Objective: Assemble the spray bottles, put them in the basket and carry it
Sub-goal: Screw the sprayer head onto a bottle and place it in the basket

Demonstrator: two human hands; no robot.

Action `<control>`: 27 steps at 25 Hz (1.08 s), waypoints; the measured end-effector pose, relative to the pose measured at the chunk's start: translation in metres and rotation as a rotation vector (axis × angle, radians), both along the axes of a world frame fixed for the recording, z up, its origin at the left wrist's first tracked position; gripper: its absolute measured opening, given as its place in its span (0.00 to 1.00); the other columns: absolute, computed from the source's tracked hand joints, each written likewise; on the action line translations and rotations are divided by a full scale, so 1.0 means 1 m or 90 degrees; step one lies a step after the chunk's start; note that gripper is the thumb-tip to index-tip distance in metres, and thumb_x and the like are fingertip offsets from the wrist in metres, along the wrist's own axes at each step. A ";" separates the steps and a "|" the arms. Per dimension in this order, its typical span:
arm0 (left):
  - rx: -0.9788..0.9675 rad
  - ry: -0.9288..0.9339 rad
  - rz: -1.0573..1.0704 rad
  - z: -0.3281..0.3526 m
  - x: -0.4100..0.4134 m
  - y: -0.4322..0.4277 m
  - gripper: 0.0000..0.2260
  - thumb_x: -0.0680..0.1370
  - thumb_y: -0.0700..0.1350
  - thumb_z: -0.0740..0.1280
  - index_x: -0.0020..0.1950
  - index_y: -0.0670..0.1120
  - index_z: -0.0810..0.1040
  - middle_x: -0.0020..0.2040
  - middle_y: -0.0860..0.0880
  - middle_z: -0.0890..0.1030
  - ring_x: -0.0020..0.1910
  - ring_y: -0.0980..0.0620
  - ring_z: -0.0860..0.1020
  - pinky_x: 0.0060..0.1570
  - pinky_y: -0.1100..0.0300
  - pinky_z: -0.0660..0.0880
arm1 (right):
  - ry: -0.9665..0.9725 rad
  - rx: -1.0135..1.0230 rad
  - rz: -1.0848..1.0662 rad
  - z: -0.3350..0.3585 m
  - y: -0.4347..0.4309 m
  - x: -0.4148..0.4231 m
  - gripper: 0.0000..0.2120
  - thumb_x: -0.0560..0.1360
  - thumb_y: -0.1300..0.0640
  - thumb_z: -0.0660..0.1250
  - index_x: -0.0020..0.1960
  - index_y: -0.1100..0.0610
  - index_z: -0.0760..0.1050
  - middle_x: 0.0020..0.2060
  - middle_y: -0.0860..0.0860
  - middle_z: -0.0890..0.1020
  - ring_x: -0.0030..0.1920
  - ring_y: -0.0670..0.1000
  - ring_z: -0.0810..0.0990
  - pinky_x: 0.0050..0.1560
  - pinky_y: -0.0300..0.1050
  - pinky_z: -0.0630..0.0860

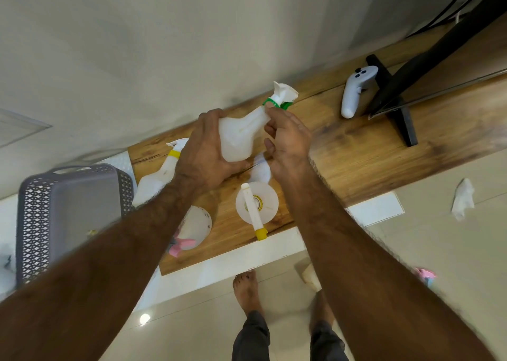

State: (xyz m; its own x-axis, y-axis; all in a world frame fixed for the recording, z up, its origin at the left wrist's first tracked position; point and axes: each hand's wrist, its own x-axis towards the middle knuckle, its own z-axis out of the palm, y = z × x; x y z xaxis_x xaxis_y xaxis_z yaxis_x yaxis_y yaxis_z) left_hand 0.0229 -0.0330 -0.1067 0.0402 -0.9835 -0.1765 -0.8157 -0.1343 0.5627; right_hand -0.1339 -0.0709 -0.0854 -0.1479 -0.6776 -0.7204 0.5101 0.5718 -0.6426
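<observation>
From the head camera, the left hand (204,152) is wrapping its fingers tight around a white bottle with a green collar (241,133), holding it up above the wooden table (370,152). The right hand (288,141) is pinching the bottle's neck by the green ring. More bottles are sitting on the table, and the grey basket (68,212) is waiting just beside its left end.

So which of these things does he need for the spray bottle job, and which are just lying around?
For the job:
- green-collared spray bottle, held in left hand and right hand
- yellow-collared bottle lying down
- upright bottle with yellow nozzle
- bottle with pink sprayer
- grey basket

Just lying about:
- white game controller
- black stand
- crumpled white cloth on the floor
</observation>
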 end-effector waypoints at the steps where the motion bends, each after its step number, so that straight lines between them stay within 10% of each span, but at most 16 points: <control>1: 0.003 0.001 0.005 0.000 -0.002 0.002 0.49 0.61 0.58 0.84 0.74 0.48 0.63 0.69 0.45 0.71 0.64 0.45 0.74 0.57 0.47 0.79 | -0.008 -0.003 0.001 0.000 0.002 -0.001 0.07 0.72 0.56 0.78 0.49 0.52 0.84 0.53 0.52 0.87 0.58 0.53 0.83 0.61 0.51 0.79; 14: 0.104 0.162 -0.006 0.029 -0.031 -0.010 0.48 0.55 0.65 0.82 0.72 0.55 0.68 0.60 0.57 0.77 0.56 0.53 0.79 0.49 0.58 0.79 | -0.045 -0.141 -0.040 0.023 -0.003 -0.025 0.07 0.73 0.64 0.76 0.51 0.58 0.84 0.49 0.56 0.87 0.47 0.52 0.85 0.46 0.45 0.84; 18: 0.214 0.226 -0.036 0.045 -0.020 -0.024 0.49 0.51 0.65 0.82 0.69 0.59 0.68 0.56 0.62 0.77 0.54 0.60 0.79 0.41 0.69 0.79 | -0.075 -0.181 0.090 0.027 -0.006 -0.046 0.09 0.77 0.63 0.72 0.57 0.59 0.82 0.50 0.54 0.86 0.51 0.52 0.85 0.56 0.50 0.82; 24: -0.038 -0.112 -0.036 0.046 -0.037 -0.015 0.47 0.61 0.64 0.79 0.75 0.50 0.66 0.65 0.45 0.77 0.61 0.42 0.76 0.55 0.45 0.79 | 0.016 -0.123 0.056 0.034 -0.014 -0.041 0.03 0.75 0.61 0.74 0.48 0.57 0.81 0.48 0.56 0.86 0.49 0.57 0.87 0.59 0.60 0.82; 27: -0.042 -0.081 -0.031 0.044 -0.053 -0.005 0.48 0.68 0.59 0.74 0.83 0.46 0.57 0.72 0.41 0.70 0.68 0.40 0.71 0.61 0.47 0.74 | 0.005 -0.096 -0.050 0.036 -0.012 -0.030 0.03 0.73 0.64 0.75 0.44 0.59 0.81 0.51 0.62 0.87 0.53 0.63 0.87 0.52 0.62 0.84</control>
